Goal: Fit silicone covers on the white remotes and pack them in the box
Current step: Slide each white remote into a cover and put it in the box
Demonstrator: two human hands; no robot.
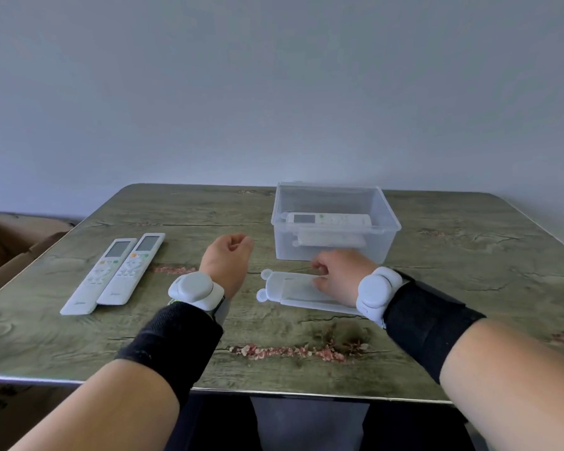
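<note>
Two bare white remotes [114, 271] lie side by side at the left of the table. A clear plastic box [334, 252] stands at the back middle and holds a covered remote [329, 219], with another under it. A translucent silicone cover [293, 289] with two round ears lies flat in front of the box. My right hand [342, 271] rests on the cover's right part, fingers curled onto it. My left hand [228, 258] hovers between the remotes and the cover, fingers loosely curled, holding nothing.
The green wood-grain table [274, 359] ends close to me in a metal front edge. A brown cardboard box [10, 242] sits beyond the table's left edge. A plain wall stands behind.
</note>
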